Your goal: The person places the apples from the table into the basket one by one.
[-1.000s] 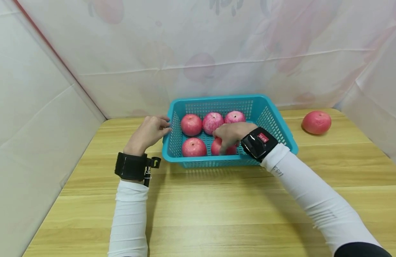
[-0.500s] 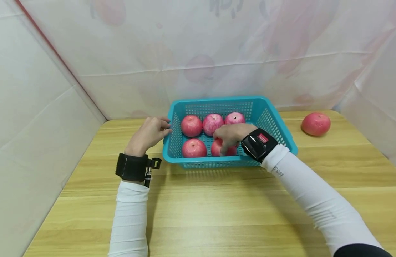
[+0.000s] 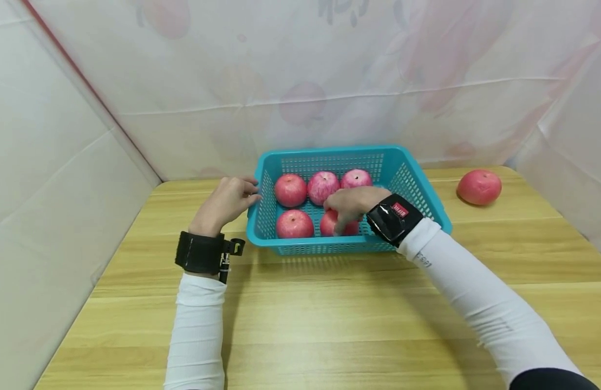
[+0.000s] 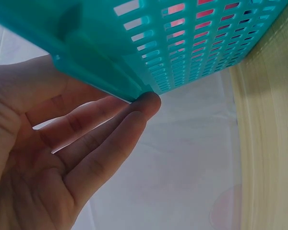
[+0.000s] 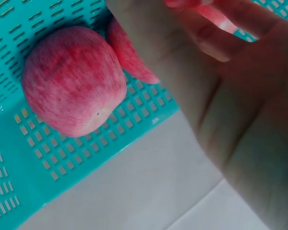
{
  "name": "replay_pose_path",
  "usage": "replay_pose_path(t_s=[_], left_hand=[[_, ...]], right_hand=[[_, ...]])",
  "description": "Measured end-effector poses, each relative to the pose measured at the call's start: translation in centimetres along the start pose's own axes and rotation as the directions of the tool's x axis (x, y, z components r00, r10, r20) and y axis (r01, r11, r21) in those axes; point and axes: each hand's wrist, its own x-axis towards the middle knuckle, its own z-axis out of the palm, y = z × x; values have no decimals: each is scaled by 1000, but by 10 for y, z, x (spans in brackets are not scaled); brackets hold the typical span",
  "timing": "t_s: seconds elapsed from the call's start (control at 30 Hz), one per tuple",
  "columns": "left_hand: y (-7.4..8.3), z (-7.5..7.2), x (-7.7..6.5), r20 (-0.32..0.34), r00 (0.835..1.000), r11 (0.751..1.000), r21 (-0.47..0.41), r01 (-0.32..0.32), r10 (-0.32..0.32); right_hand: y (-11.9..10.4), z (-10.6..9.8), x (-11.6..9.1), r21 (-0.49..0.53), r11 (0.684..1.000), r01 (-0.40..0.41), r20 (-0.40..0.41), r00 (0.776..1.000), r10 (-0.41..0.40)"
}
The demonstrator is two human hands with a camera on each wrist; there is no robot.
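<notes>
In the head view, a turquoise perforated basket (image 3: pixel 330 249) holds several red-pink apples. My right hand (image 3: pixel 356 203) reaches into it and grips the front-right apple (image 3: pixel 351 228), its thumb down the near side. My left hand (image 3: pixel 227 200) is at the left end of the basket. The left wrist view shows that hand (image 4: pixel 81 124) pinching the basket rim (image 4: pixel 98 86), the thumb partly hidden behind the plastic. In the right wrist view, another apple (image 5: pixel 74 81) lies near the basket corner, while my palm (image 5: pixel 230 105) covers much of the right side.
One more apple (image 3: pixel 479 187) lies on the wooden table (image 3: pixel 300 319), right of the basket. Behind the basket hangs a pale printed cloth (image 3: pixel 300 70), and similar cloth walls stand left and right.
</notes>
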Motion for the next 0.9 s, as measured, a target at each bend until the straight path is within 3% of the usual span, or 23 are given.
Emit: replay_pose_path(t_s=[0.23,0.4,0.67,0.9], left_hand=[[2,0,1,3,1000,1000,0,0,0],[1,0,2,-2,1000,1000,7,-5,5],[2,-2,-1,10,1000,1000,-3,24,-24],[2,-2,-1,13,999,999,-4,34,-34]], right_hand=[[7,-13,-13,54,998,7,-54,999,-4],[12,-22,-23,22,1000,10,-158,987,-6],[28,-29,-39,16,1000,-4,-350,937,10],[41,-30,-45,4,999,38,-439,898,-33]])
